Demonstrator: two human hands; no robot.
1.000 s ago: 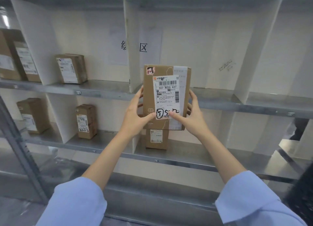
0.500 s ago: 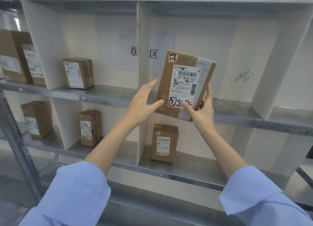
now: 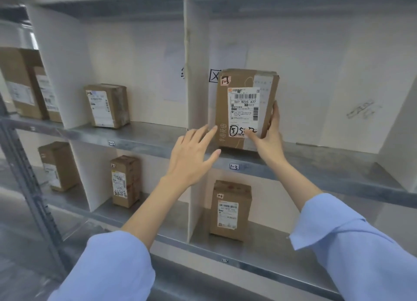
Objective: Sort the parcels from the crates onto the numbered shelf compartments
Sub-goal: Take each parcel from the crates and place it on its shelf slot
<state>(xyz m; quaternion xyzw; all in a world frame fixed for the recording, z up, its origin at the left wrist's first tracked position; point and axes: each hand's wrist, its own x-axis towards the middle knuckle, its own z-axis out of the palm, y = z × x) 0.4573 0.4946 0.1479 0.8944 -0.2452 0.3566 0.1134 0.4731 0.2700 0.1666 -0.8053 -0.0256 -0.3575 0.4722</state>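
The brown cardboard parcel with a white shipping label (image 3: 244,109) stands upright on the grey metal shelf (image 3: 316,163), in the compartment tagged by the small "1-3" sticker (image 3: 234,166), just right of the white divider panel (image 3: 196,63). Our right hand (image 3: 267,138) grips its lower right edge, thumb across the label. Our left hand (image 3: 191,158) hovers just beside the parcel's lower left corner, fingers spread and holding nothing.

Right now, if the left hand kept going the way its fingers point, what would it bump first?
Probably the parcel marked 1-3. The left hand is open, fingers aimed up-right at its lower left edge; depth is unclear, so the white divider might come first.
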